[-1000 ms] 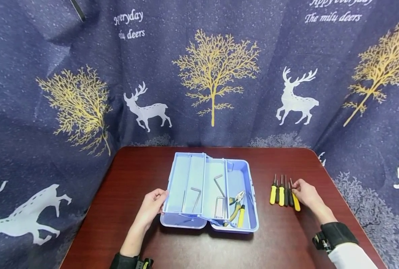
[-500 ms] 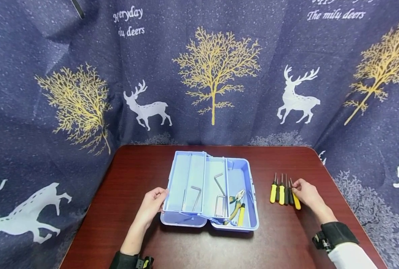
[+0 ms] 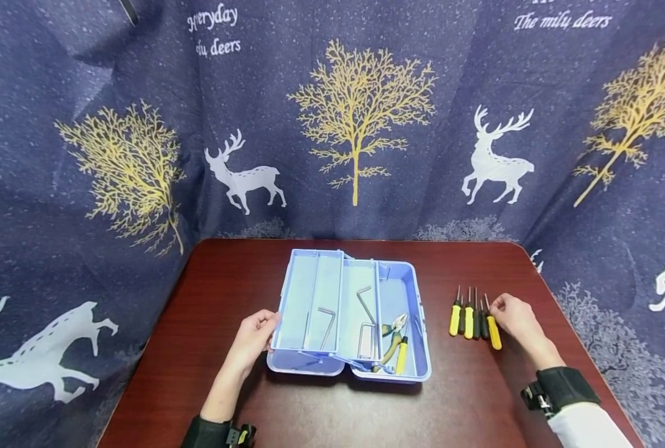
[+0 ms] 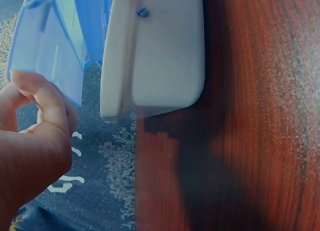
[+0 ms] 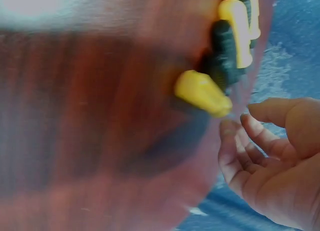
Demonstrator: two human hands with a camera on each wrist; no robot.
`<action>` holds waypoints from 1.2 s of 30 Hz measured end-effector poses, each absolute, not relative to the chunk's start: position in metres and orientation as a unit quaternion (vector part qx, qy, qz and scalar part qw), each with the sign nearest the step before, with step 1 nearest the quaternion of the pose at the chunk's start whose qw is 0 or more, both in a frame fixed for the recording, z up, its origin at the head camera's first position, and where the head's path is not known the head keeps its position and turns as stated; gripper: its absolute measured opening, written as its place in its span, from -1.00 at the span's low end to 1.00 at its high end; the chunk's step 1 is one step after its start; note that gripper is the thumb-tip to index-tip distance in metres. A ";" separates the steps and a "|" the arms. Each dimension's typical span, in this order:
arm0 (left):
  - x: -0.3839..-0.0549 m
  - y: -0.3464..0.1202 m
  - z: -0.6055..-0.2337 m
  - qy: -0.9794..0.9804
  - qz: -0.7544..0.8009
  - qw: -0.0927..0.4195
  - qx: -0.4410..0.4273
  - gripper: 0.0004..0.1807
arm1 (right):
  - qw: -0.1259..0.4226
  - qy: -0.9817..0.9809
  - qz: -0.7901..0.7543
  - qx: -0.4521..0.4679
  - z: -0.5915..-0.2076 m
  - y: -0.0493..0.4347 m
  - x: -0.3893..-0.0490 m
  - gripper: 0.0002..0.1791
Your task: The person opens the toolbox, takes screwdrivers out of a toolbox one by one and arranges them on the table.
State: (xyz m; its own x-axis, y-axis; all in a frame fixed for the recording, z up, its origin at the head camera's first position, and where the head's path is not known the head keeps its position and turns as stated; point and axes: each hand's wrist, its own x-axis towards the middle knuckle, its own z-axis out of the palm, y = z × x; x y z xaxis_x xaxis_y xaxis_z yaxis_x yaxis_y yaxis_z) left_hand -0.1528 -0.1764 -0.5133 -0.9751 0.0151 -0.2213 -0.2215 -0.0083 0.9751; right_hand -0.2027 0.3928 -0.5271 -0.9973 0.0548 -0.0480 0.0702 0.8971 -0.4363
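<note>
A light blue toolbox (image 3: 413, 367) stands on the table, its trays spread out to the left. My left hand (image 3: 252, 339) pinches the left edge of the upper tray (image 3: 293, 305); thumb and finger on that edge also show in the left wrist view. To the right of the toolbox lies a row of several screwdrivers with yellow or black handles. The nearest to my right hand (image 3: 516, 318) is the rightmost yellow screwdriver (image 3: 494, 336). In the right wrist view, a gap shows between the thumb and fingers, close beside that screwdriver.
Hex keys (image 3: 327, 326) lie in the trays. In the deep compartment are pliers (image 3: 393, 342) and a yellow-handled screwdriver (image 3: 402, 358). A dark curtain (image 3: 400, 224) with deer and trees hangs behind the table's far edge.
My right hand has shifted slightly right, off the rightmost screwdriver, whose shaft shows more. The left hand keeps its hold on the tray. The head view has tilted a little.
</note>
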 end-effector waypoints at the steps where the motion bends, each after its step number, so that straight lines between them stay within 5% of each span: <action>1: -0.153 -0.177 -0.513 0.700 0.705 0.083 -0.074 -0.76 | 0.011 0.974 -0.225 0.031 -0.524 0.390 -0.203 -0.84; 18: -0.157 -0.178 -0.512 0.707 0.699 0.080 -0.072 -0.75 | 0.055 0.957 -0.265 -0.102 -0.444 0.286 -0.209 -0.85; 27: -0.157 -0.178 -0.509 0.715 0.692 0.076 -0.071 -0.76 | 0.079 0.948 -0.198 -0.236 -0.446 0.219 -0.198 -0.94; 36: -0.154 -0.177 -0.512 0.714 0.692 0.077 -0.075 -0.75 | 0.199 0.928 -0.198 -0.246 -0.471 0.182 -0.178 -0.81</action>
State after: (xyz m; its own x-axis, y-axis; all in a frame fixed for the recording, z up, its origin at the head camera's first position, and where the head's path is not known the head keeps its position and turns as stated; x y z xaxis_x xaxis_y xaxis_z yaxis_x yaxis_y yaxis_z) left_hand -0.1538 -0.1768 -0.5119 -0.9771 -0.0008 -0.2129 -0.2128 0.0319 0.9766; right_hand -0.1784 0.1819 -0.4709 -0.7998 -0.5357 -0.2708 -0.3782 0.8001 -0.4657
